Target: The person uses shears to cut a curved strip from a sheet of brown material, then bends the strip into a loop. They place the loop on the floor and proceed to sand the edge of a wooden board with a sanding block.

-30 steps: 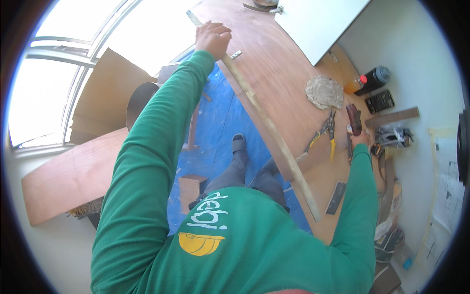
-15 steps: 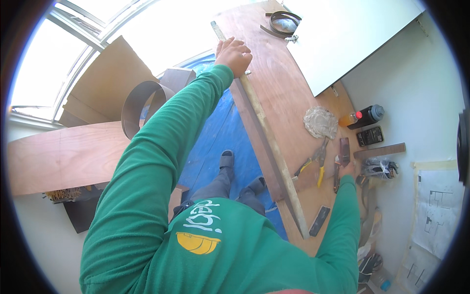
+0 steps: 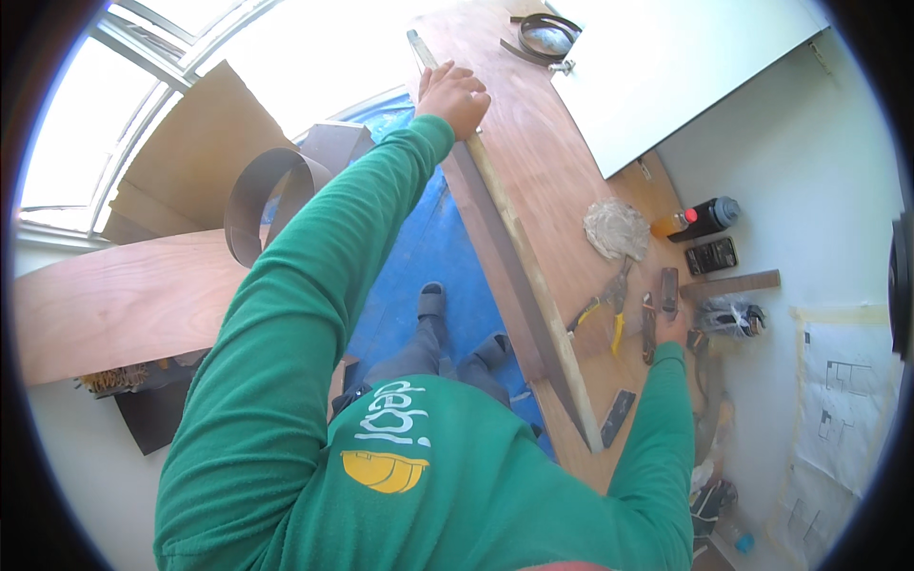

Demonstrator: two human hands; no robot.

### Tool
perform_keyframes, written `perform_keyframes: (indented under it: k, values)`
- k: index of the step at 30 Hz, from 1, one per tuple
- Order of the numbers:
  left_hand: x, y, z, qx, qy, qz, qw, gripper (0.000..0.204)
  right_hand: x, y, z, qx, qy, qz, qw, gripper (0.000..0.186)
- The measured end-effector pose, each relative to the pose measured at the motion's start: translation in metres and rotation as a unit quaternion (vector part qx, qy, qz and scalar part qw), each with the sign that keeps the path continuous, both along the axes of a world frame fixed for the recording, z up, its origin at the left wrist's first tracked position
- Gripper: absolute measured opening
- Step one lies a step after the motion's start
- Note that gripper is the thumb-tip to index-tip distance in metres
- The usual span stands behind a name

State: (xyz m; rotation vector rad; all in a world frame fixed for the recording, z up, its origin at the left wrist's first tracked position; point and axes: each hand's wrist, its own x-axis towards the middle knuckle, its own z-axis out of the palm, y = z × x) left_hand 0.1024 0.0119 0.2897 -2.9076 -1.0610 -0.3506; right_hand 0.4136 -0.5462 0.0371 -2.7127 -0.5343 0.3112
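Note:
My left hand, at the far end of my outstretched arm, lies over a long narrow wooden strip, its fingers spread and slightly bent. The strip runs along the near edge of a reddish plywood sheet. On the right, my right hand is closed round the near end of a dark reddish-brown block-like tool; its exact kind is unclear. Just left of that hand lies a slim dark hand tool. Yellow-handled pliers or snips lie further left.
A crumpled pale bundle, an orange drink bottle, a black flask and a phone stand or lie toward the wall. A white panel covers the far right. Blue sheeting covers the floor.
The view has shifted slightly. My right hand and the brown tool have moved a little away from the slim dark tool. My left hand stays on the strip.

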Motion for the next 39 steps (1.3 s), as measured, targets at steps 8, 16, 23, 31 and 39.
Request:
perform_keyframes:
  k: [8,16,23,31,39]
  values:
    - [0.011,0.008,-0.012,-0.07,-0.114,0.057,0.989,0.044,-0.087,-0.031,0.08,0.155,0.369,-0.161,0.902,0.048]
    - [0.018,0.017,-0.021,-0.162,-0.209,0.113,0.958,0.075,-0.189,0.044,0.266,0.41,0.515,-0.08,0.748,0.048]
    - [-0.02,0.014,-0.02,-0.143,-0.222,-0.012,0.964,0.065,-0.273,0.102,0.324,0.462,0.422,-0.033,0.779,0.062]
    - [-0.027,0.011,-0.029,-0.09,-0.254,-0.038,0.962,0.06,-0.315,0.126,0.31,0.471,0.273,-0.017,0.838,0.061]
    - [-0.07,-0.046,-0.023,-0.033,-0.193,-0.138,0.971,0.066,-0.32,0.134,0.306,0.459,0.228,-0.019,0.858,0.06]
